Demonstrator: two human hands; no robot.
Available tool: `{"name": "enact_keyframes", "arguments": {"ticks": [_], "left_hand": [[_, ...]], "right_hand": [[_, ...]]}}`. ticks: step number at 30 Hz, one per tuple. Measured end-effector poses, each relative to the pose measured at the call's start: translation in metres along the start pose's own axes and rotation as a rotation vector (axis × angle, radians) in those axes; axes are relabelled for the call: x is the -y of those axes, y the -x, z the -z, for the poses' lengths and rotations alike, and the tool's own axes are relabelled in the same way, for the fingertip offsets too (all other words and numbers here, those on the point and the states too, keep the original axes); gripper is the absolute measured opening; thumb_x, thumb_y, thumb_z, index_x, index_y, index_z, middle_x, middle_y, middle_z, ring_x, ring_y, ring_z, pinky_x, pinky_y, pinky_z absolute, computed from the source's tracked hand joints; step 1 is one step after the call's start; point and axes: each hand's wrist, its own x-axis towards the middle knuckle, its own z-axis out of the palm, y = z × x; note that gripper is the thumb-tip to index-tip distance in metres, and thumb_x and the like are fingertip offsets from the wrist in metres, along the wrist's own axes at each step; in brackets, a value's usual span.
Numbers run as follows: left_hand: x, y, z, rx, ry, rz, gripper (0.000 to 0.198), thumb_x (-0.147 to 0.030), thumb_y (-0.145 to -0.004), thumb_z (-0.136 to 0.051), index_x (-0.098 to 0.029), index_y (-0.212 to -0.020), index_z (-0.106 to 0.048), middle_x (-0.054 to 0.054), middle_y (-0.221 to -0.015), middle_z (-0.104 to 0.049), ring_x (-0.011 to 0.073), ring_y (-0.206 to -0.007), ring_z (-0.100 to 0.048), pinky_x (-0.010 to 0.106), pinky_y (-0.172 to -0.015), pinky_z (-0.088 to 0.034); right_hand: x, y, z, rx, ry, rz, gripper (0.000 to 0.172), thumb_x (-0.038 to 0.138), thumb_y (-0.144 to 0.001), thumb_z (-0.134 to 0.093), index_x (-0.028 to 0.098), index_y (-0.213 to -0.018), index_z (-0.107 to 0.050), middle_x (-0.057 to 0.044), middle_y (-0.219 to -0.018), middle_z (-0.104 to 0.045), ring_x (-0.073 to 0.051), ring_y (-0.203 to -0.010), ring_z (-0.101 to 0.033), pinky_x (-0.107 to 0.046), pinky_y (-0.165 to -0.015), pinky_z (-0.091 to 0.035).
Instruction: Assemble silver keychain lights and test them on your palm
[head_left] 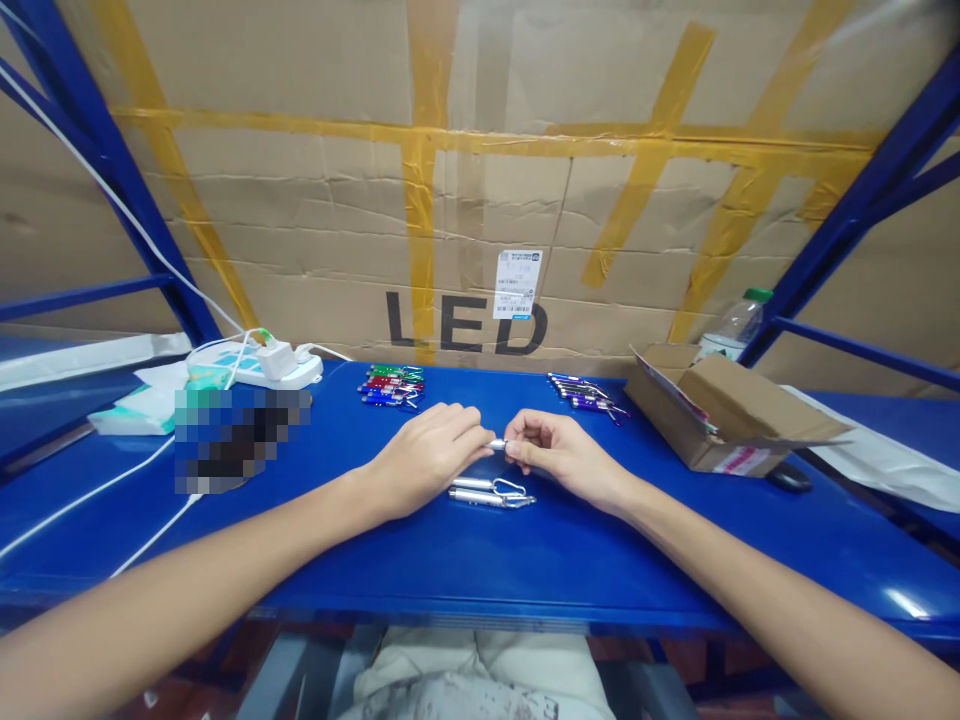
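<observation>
Hands (435, 452) (564, 455) hold slvr tube (496, 444); ctn (315, 230) behind reads "LED".

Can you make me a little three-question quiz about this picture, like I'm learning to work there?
1. True or false: the left hand and the right hand both touch the same small silver metal tube.

2. Pick one. The big dark printed letters on the brown cardboard wall spell:
A) BOX
B) LED
C) PEN

3. Fill in the blank: the open brown cardboard box sits on the blue table, on the person's ____ side.

Key:
1. True; the fingers of both hands are on it.
2. B
3. right
</observation>
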Motion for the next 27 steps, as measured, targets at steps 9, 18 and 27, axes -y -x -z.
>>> {"name": "enact_keyframes", "arguments": {"ticks": [9, 18, 27], "left_hand": [[0.002, 0.003, -0.003, 0.062, 0.143, 0.100, 0.032, -0.031, -0.116, -0.043, -0.015, -0.108, -0.070, 0.007, -0.093, -0.067, 0.0203, -0.081, -0.060, 0.033, -0.075, -0.047], [0.003, 0.006, -0.005, 0.104, 0.321, 0.139, 0.028, -0.031, -0.116, -0.045, -0.017, -0.114, -0.069, 0.007, -0.097, -0.069, 0.0204, -0.089, -0.064, 0.033, -0.081, -0.051], [0.001, 0.001, 0.003, -0.023, 0.024, -0.140, 0.021, -0.013, -0.112, -0.047, -0.019, -0.101, -0.064, 0.004, -0.087, -0.064, 0.0189, -0.076, -0.056, 0.035, -0.070, -0.045]], "right_hand": [[0.002, 0.007, -0.006, -0.143, 0.491, 0.296, 0.021, 0.040, -0.105, -0.064, 0.023, -0.093, -0.067, -0.003, -0.088, -0.070, -0.020, -0.081, -0.062, -0.033, -0.077, -0.049], [0.005, 0.012, -0.003, -0.104, 0.625, 0.391, 0.017, 0.032, -0.107, -0.059, 0.024, -0.095, -0.069, -0.006, -0.092, -0.072, -0.023, -0.085, -0.064, -0.037, -0.081, -0.051], [0.003, 0.003, -0.004, 0.048, -0.213, -0.189, 0.043, 0.048, -0.073, -0.097, 0.016, -0.086, -0.072, -0.002, -0.077, -0.073, -0.013, -0.063, -0.060, -0.027, -0.062, -0.050]]}}
